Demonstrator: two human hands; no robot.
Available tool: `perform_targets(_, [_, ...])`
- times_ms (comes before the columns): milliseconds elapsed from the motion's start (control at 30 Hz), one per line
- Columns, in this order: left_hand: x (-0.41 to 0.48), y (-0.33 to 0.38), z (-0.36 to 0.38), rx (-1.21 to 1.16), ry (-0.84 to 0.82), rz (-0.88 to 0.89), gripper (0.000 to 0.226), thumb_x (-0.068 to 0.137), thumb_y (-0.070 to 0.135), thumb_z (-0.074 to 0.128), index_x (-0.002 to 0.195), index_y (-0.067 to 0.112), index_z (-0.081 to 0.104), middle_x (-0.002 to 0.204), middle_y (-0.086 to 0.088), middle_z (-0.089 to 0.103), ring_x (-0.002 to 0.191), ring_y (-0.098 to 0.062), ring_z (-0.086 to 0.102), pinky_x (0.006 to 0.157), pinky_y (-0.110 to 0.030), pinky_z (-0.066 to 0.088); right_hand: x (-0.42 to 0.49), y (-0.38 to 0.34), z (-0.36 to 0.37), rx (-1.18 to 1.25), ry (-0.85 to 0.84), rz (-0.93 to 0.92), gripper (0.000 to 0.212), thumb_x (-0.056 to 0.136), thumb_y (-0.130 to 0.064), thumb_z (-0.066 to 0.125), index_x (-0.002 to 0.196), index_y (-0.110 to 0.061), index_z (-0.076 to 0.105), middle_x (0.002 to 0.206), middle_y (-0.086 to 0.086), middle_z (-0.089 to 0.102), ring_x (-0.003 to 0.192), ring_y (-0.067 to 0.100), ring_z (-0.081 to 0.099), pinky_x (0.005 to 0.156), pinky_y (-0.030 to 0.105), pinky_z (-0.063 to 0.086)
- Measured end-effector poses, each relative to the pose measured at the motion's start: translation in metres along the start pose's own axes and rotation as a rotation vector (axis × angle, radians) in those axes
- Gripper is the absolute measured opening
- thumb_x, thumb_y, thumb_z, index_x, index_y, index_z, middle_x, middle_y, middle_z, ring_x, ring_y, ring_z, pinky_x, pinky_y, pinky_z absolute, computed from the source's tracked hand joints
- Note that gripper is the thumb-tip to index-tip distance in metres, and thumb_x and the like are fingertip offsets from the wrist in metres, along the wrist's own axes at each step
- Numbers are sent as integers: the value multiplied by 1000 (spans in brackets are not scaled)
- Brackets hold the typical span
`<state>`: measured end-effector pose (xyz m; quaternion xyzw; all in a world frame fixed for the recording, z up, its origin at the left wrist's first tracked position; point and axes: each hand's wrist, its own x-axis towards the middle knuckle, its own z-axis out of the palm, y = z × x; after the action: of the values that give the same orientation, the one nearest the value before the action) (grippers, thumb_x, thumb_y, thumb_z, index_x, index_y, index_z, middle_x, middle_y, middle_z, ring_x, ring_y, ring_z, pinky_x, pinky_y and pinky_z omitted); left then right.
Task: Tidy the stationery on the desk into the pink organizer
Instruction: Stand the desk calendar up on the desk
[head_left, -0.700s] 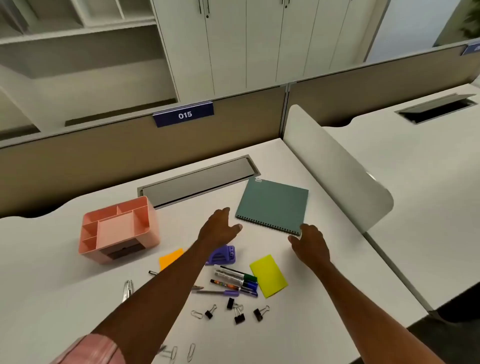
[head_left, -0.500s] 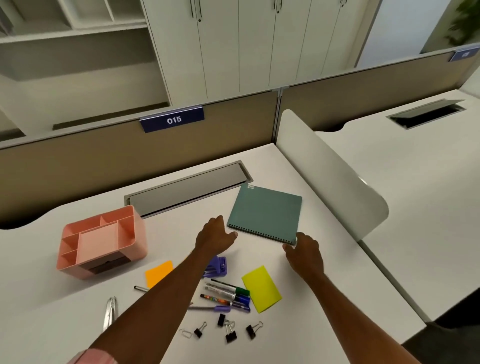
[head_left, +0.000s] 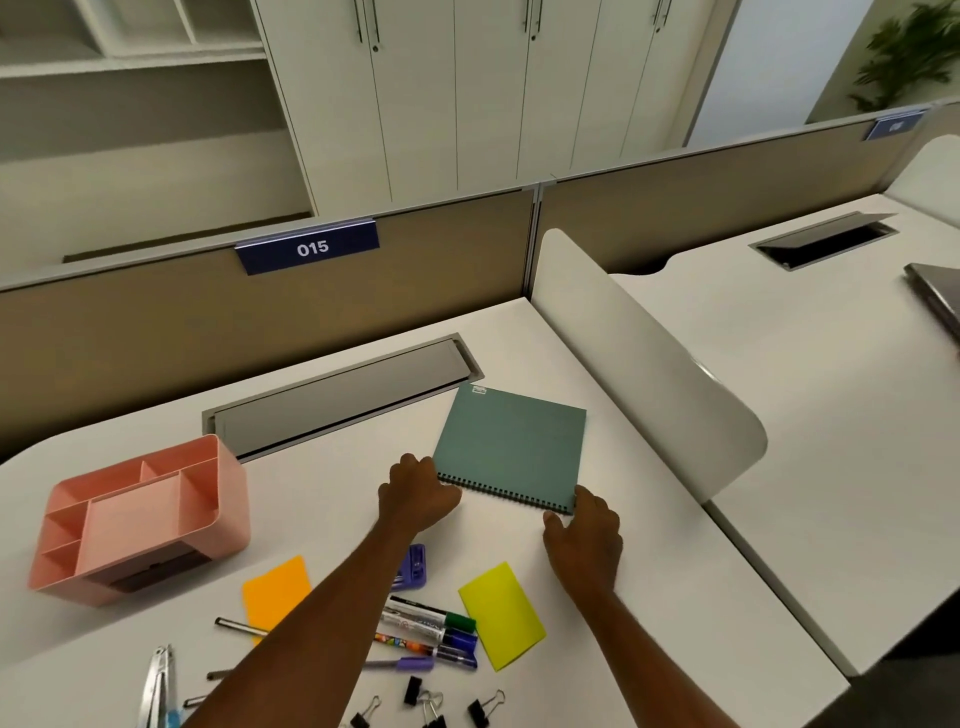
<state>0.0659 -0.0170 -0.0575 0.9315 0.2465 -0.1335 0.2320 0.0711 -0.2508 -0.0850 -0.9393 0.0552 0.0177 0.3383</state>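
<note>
Both hands at the spiral edge of a green notebook, stationery loose on the white surface (head_left: 322, 499).

At far left the pink organizer (head_left: 140, 514) stands empty, well apart from the rest. An orange note (head_left: 275, 592) lies near it, then a purple stapler (head_left: 413, 566) partly under the left forearm, markers (head_left: 431, 629), black clips (head_left: 431, 706) and a yellow note (head_left: 501, 613). The left hand (head_left: 415, 493) rests curled at the left corner of the notebook (head_left: 511, 447), fingers touching the binding; the right hand (head_left: 584, 535) has its fingers on the right corner. Whether either hand actually grips it I cannot tell.
</note>
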Motion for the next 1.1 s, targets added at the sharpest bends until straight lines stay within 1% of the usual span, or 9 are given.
perform_targets(167, [6,-5,-2,-333,40,-32,57,85,50,69,125,10,66,122,-15,61,108,-31,62,88,-40,55,5,-1,0,209,61,57,39,86,-25,74,123,-14,65,118,8,70,107,29,62,89,44,55])
perform_targets(333, [-2,-1,-11,-555,306,43,34,95,46,68,107,14,71,106,-6,64,94,-23,65,78,-34,52,8,-17,-21,439,213,24,41,89,-13,76,128,-10,63,118,7,67,108,25,62,95,44,55])
perform_targets(500, [-14,23,-38,-841,496,145,19,98,32,70,91,13,70,90,-1,72,82,-12,65,70,-23,51,24,-41,-44,575,276,-50,41,91,-9,75,130,-13,64,120,5,66,108,19,65,93,30,54])
perform_targets(633, [-14,35,-50,-914,513,186,16,100,32,68,99,16,70,96,2,74,94,-10,68,80,-23,55,39,-59,-60,635,325,-21,35,93,-14,71,127,-17,66,119,2,68,107,17,66,93,32,57])
perform_targets(700, [-12,39,-56,-917,509,183,16,101,32,67,104,17,71,98,5,74,96,-11,69,74,-13,53,44,-66,-66,641,328,-28,34,94,-14,69,127,-17,66,119,0,68,106,15,66,91,29,57])
perform_targets(767, [-11,42,-60,-919,503,176,19,102,30,66,113,17,71,101,7,73,97,-12,69,68,-4,48,47,-71,-70,633,332,-52,32,94,-12,69,126,-16,66,117,0,68,105,14,66,85,16,55])
perform_targets(833, [-8,45,-62,-929,501,164,29,102,29,65,126,15,71,109,5,74,101,-13,69,72,-4,47,51,-74,-72,625,340,-64,32,94,-9,69,126,-14,67,116,2,68,104,13,65,75,1,47])
perform_targets(1000, [0,52,-68,-904,510,193,46,102,28,65,144,11,61,131,-4,71,113,-16,68,80,4,45,60,-75,-75,611,361,-86,33,92,-6,72,124,-14,69,111,2,69,103,15,65,73,-2,45])
perform_targets(1100, [5,54,-73,-857,491,237,49,102,29,66,148,15,56,134,-4,70,114,-15,69,94,-12,52,64,-74,-75,600,351,-115,35,91,-3,71,124,-16,68,112,1,70,103,13,67,73,1,49])
